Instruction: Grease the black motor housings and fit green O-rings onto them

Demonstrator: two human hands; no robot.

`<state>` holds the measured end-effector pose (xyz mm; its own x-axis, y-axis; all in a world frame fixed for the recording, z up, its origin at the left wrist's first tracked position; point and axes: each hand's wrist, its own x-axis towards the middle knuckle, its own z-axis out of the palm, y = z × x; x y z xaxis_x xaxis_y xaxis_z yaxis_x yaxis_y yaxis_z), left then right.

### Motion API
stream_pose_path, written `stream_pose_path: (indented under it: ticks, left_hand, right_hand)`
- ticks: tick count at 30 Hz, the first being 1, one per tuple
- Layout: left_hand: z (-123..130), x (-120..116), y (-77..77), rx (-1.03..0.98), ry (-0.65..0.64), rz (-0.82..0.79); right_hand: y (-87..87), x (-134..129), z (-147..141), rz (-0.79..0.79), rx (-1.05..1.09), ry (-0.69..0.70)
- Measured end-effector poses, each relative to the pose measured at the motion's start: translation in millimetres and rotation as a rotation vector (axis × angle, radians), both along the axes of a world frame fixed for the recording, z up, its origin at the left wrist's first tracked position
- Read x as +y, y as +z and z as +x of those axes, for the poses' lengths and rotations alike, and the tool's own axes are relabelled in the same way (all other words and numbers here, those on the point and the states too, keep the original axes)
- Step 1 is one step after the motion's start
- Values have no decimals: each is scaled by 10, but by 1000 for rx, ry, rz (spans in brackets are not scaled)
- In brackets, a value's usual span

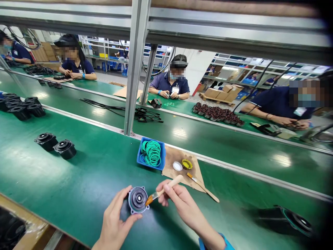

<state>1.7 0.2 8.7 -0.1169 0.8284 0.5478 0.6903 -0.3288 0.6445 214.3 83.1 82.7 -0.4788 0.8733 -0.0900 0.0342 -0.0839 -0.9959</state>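
One ringed housing (275,216) at right is looking done; two black housings (65,150) at left are looking ringless. Between them, the left hand (113,217) is clasping a round part (135,199), the right hand (179,199) pinching a brush (170,184) against it, seemingly midway.

The green counter (104,173) is smooth and glossy. The round case (138,199) is satin, its material unclear. The held brush (160,192) has a bare wood handle (175,181) and shiny metal collar (155,196). The tray (163,153) is smooth plastic, the cardboard (168,162) matt, the post (134,69) satin metal.
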Motion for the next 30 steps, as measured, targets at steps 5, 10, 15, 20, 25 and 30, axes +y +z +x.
stream_pose_path:
  ticks: [5, 10, 15, 20, 25, 30]
  left_hand:
    - [5, -2, 19, 24, -11, 36]
    - [10, -10, 14, 31, -41, 60]
    - [20, -17, 86, 58, -72, 93]
    - [67, -23, 146, 13, -48, 127]
    - [103, -16, 157, 1, -51, 170]
    - [114, -8, 146, -41, -124, 221]
  right_hand:
    - [74, 35, 27, 179, -105, 24]
    - [141, 60, 37, 310, -165, 28]
    - [199, 50, -19, 374, -169, 49]
    - [222, -40, -46, 392, -106, -51]
    - [254, -134, -62, 479, -156, -128]
    - [315, -162, -102, 607, -206, -154]
